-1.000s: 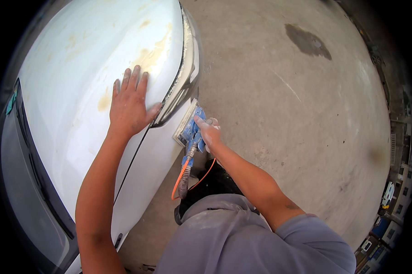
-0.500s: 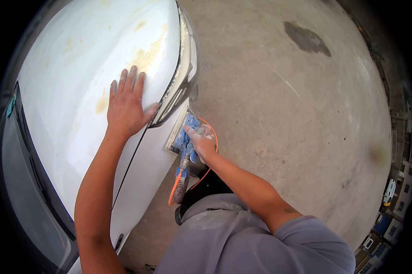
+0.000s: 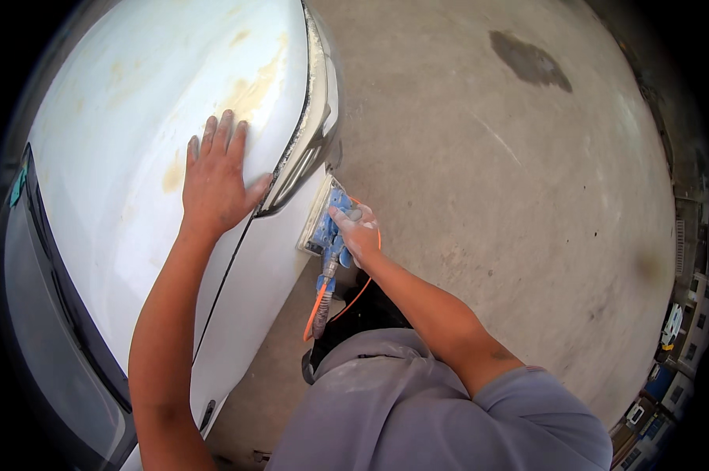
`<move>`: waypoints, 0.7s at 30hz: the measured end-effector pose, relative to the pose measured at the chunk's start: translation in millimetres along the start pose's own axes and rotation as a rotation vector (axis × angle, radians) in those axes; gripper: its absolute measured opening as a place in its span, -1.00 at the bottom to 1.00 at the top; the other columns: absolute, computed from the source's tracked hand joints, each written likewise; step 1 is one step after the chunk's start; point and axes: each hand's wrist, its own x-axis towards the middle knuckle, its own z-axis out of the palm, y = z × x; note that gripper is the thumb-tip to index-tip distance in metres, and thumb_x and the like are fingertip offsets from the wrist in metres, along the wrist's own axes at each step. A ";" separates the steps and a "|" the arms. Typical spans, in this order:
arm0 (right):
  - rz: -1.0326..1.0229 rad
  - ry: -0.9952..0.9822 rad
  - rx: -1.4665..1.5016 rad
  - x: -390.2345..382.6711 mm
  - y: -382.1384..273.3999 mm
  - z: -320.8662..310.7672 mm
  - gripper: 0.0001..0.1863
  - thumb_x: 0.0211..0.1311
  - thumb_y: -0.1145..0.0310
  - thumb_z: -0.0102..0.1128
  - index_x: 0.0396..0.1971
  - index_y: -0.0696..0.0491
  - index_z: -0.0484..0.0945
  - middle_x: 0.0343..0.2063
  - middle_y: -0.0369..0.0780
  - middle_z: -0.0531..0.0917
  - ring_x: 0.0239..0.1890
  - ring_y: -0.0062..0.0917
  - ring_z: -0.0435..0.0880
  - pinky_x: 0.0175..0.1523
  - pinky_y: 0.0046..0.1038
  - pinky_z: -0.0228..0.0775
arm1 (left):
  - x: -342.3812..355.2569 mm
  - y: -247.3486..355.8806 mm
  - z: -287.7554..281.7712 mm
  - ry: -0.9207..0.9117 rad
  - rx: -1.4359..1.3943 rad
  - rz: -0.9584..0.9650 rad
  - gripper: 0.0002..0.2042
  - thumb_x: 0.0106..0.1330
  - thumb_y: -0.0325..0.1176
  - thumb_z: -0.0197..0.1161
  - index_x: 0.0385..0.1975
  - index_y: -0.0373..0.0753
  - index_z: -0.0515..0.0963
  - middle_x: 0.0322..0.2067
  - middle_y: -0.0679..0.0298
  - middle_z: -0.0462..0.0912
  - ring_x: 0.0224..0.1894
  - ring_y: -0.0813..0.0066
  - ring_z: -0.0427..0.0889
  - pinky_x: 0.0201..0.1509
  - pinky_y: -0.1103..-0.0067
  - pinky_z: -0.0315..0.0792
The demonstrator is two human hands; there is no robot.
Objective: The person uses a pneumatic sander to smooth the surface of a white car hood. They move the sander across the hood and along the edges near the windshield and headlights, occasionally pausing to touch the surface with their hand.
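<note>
My left hand (image 3: 219, 179) lies flat with fingers spread on the white car hood (image 3: 127, 228), which has several yellowish sanded patches. The thumb reaches the hood's edge near the headlight (image 3: 296, 169). Dusted with white powder, my right hand (image 3: 359, 234) is closed round a blue air sander (image 3: 323, 230). The sander's flat pad rests along the side of the white front fender (image 3: 252, 290), just behind the headlight. An orange air hose (image 3: 315, 312) and a ribbed dark hose (image 3: 321, 315) hang from the tool's rear end.
Grey concrete floor (image 3: 480, 204) spreads to the right of the car, with a dark stain (image 3: 530, 61) farther off. The windshield (image 3: 44, 330) is at the left. Along the far right edge stand shelves with assorted items (image 3: 672, 377).
My right hand and the sander have shifted slightly to the right and toward the headlight along the fender. My left hand stays in nearly the same place on the hood.
</note>
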 end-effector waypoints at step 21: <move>-0.049 0.023 -0.153 -25.6 51.2 3.9 -0.07 0.11 -0.08 0.56 0.21 0.39 0.40 -0.02 0.03 0.68 0.01 -0.32 0.69 0.12 -0.32 0.53 | 15.2 13.1 2.1 0.033 0.013 0.029 -0.19 0.25 0.01 0.39 0.45 -0.23 0.31 0.54 0.08 0.16 0.59 0.05 0.07 0.61 0.07 -0.01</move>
